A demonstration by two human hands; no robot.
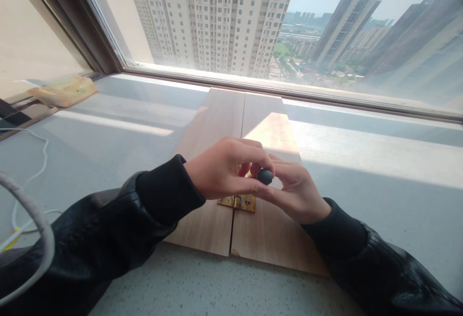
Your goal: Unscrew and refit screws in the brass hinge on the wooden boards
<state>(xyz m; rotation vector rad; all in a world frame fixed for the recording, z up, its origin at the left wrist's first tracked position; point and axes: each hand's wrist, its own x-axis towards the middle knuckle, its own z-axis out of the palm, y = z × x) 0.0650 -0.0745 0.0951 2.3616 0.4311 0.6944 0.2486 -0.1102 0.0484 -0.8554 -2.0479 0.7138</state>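
Two pale wooden boards lie side by side, with a narrow gap between them. A brass hinge bridges that gap, partly covered by my hands. My left hand is closed around a dark-handled tool, apparently a screwdriver, held upright over the hinge; only its rounded handle end shows. Close against it, my right hand is curled with its thumb and fingers around the lower part of the tool. Its fingertips, the tool's tip and any screw are hidden.
The boards rest on a speckled white sill beneath a large window. At the far left lies a yellowish packet. A white cable runs along the left side, and a thick grey loop stands in the near left.
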